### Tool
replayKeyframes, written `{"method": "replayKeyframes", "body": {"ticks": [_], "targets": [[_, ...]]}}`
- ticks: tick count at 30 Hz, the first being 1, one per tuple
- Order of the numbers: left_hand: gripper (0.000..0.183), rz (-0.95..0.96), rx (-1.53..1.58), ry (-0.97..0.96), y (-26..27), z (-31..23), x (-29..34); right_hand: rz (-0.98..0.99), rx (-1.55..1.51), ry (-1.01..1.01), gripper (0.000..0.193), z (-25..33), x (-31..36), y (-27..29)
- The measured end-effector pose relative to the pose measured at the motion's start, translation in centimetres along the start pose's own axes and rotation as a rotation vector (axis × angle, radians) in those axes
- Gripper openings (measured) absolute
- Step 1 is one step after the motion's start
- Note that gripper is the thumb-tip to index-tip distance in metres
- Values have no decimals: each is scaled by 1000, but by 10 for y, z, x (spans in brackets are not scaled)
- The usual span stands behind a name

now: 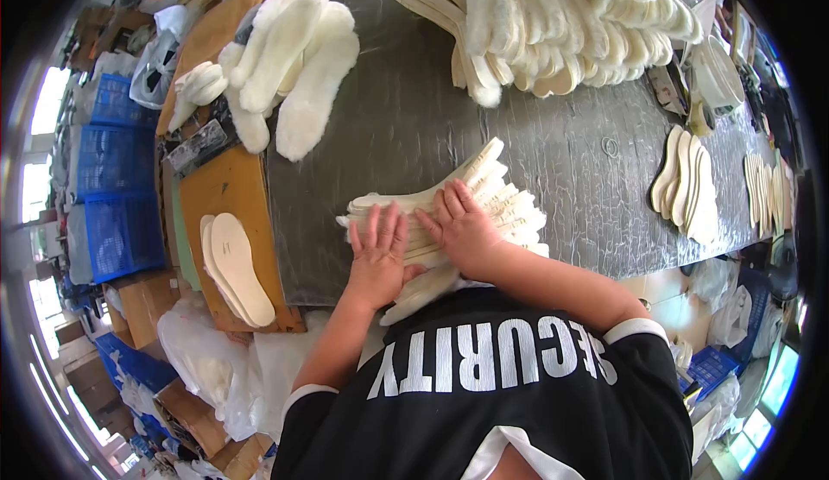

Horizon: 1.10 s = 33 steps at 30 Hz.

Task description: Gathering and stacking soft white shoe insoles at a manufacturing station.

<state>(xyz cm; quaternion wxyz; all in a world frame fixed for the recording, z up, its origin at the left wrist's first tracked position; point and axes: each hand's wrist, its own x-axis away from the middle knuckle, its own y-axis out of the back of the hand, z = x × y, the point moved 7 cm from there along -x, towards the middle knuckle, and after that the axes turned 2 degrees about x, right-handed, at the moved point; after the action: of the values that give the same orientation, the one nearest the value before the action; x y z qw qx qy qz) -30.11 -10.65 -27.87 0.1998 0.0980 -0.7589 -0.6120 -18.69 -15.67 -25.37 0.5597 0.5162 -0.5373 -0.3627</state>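
Note:
A fanned pile of cream insoles point(512, 206) lies in front of me at the table's near edge, with fleecy rims showing between the layers. My left hand point(377, 260) rests flat on the left end of the pile, fingers stretched and a little apart. Across the middle of it lies my right hand point(466, 231), its fingers extended over the upper insoles and close to the left hand. Neither palm shows. Part of the pile's near side, by my shirt, is covered by my hands and body.
A big heap of fleecy insoles point(561, 35) fills the far side of the grey table point(389, 126). More white fleece insoles point(315, 91) lie far left. Flat insoles point(688, 182) are fanned out at right; a pair point(235, 264) rests on a brown board. Blue crates point(121, 238) stand beyond.

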Motion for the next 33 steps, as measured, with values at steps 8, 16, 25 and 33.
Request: {"method": "replayKeyframes", "body": {"ticks": [8,16,25,33], "targets": [[75,-712,1590,218,-34,99,-24,10,-95,-82,63,-16,17,-15],[79,-36,2001,87,-65,-43,-132,140,-49,-335,77,-109,107,-36],[14,-364,897,-202,34,-129,-252,72,-127,-320,65,-104,151,-59],[9,-47,330,-566,-43,-285,-346,23,-118,-293,55,-102,154,-63]]}}
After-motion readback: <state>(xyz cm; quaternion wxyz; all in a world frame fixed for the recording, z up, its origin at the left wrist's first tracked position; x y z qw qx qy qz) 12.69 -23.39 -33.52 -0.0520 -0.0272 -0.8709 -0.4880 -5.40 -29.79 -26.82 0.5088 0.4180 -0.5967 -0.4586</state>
